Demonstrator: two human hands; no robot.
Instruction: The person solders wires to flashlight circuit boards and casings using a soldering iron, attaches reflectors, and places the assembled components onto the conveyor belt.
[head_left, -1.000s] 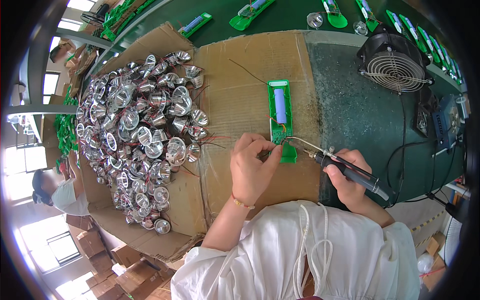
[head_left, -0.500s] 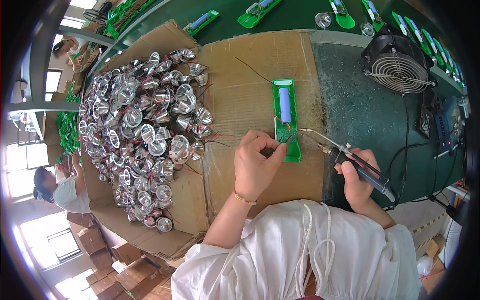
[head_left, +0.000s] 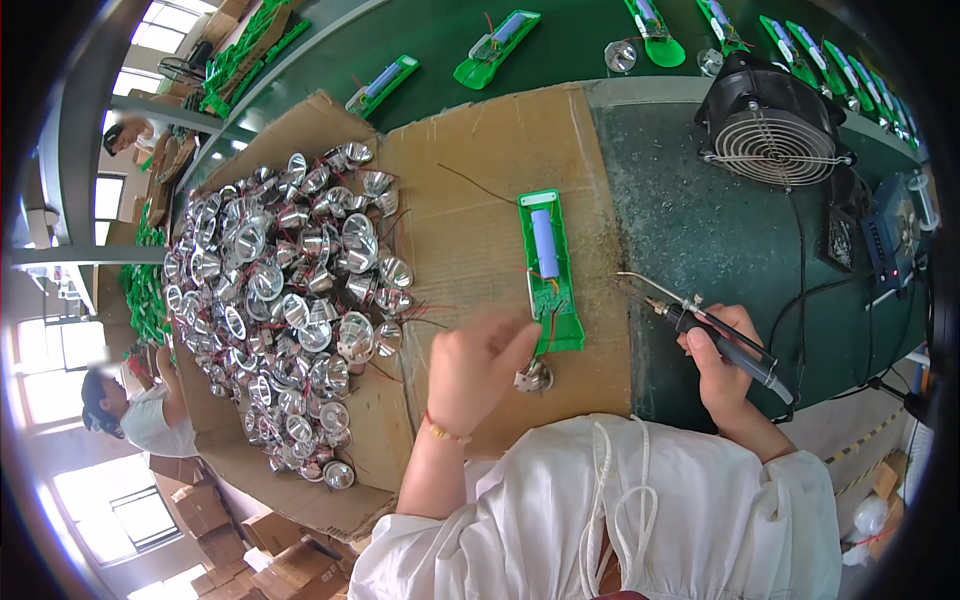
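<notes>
Green plastic housing (head_left: 548, 268) w/ a pale blue cylindrical cell in it lies lengthwise on the cardboard sheet (head_left: 480, 180), near its right edge, red wire trailing off its lower end. Left hand (head_left: 478, 370) sits just below-left of the housing's lower end, fingers curled, fingertips bunched toward the housing corner; looks like a pinch but can't tell what's between them, motion blur there. Small silver reflector (head_left: 534, 377) is on the cardboard right next to that hand, just under the housing end. Right hand (head_left: 722, 362) is closed round the dark handle of a soldering iron (head_left: 705, 325), pen-style grip, metal tip pointing up-left; tip is off the housing, hovering over the green mat (head_left: 700, 230) beside the cardboard edge, clear gap to the board. Big heap of silver reflectors (head_left: 290, 300) w/ red leads fills the left part of the cardboard, well apart from both hands. Black fan (head_left: 775, 120) w/ wire grille stands on the mat at upper right, black cables run down the mat from that side. More green housings (head_left: 495, 45) lie in a row on the dark green bench beyond the cardboard. Wearer has a white top, thin bracelet on left wrist. Another person (head_left: 140, 420) in a white shirt is at far left, below bench level; stacked cartons (head_left: 200, 510) lower left.
</notes>
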